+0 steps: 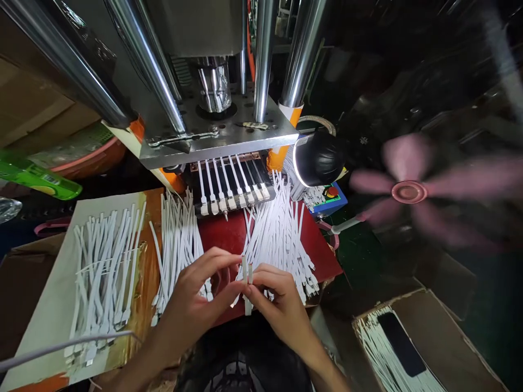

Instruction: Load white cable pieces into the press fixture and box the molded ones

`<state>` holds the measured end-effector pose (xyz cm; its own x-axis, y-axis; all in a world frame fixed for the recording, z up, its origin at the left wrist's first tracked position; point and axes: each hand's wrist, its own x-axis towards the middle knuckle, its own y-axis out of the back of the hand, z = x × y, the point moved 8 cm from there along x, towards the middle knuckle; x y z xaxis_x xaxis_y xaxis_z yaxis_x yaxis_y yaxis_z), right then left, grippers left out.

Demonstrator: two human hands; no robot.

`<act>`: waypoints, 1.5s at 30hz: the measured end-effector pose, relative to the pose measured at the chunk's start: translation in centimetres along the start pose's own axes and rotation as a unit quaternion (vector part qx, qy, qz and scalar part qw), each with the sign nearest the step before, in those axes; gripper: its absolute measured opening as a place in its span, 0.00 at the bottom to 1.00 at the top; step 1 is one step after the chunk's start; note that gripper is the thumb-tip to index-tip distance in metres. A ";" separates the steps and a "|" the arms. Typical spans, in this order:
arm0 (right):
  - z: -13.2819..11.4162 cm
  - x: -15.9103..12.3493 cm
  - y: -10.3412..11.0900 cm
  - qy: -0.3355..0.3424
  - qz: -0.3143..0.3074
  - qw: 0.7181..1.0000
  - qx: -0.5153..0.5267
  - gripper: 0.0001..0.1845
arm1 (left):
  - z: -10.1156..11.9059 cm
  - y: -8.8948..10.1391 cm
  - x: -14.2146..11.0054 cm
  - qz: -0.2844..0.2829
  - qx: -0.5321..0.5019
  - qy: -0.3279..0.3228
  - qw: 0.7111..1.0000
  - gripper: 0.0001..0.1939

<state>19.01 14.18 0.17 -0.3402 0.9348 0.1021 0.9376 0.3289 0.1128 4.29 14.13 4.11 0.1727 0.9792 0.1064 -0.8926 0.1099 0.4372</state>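
Observation:
My left hand (204, 283) pinches a short, stiff white flat cable end (244, 265) between thumb and fingers. Beside it, my right hand (278, 294) pinches a second white cable end (250, 273). Both hands meet low in front of my body, fingertips almost touching. Just beyond them a heap of white flat cables (273, 228) lies on the red tabletop (223, 234). A smaller bundle of such cables (180, 234) lies to the left. Under the press plate, several white cables lie side by side in a dark mould (212, 174), their wider ends toward me.
The steel press (229, 144) stands right behind the mould. A black lamp (318, 158) is at its right, near a turning pink fan (408, 191). More cables lie on a board (49, 283) at left. A carton (453, 337) at lower right holds cables and a phone (402, 344).

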 end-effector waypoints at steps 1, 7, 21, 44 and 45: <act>-0.1 -0.1 -0.2 0.005 0.003 1.000 0.000 0.12 | 0.6 0.2 0.8 -0.010 -0.020 -0.009 1.000 0.06; -1.2 -0.4 -0.1 0.047 0.001 0.999 0.008 0.12 | 0.9 -0.3 2.0 -0.062 -0.079 -0.010 0.995 0.06; 1.3 -0.3 -1.9 -0.027 0.005 1.000 -0.004 0.08 | 1.2 2.1 4.2 0.049 -0.001 -0.055 0.997 0.06; 0.6 24.2 8.2 0.041 -0.132 0.969 -0.206 0.14 | -1.5 -1.8 14.8 -0.046 0.372 -0.265 0.889 0.19; 0.5 24.2 8.3 0.045 -0.122 0.966 -0.222 0.14 | -1.6 -2.1 14.7 -0.058 0.402 -0.271 0.872 0.18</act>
<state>18.59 39.55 3.02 -0.5718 0.8140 0.1026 0.7113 0.4296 0.5562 8.05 28.52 3.27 0.6088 0.7208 0.3315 -0.3123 -0.1664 0.9353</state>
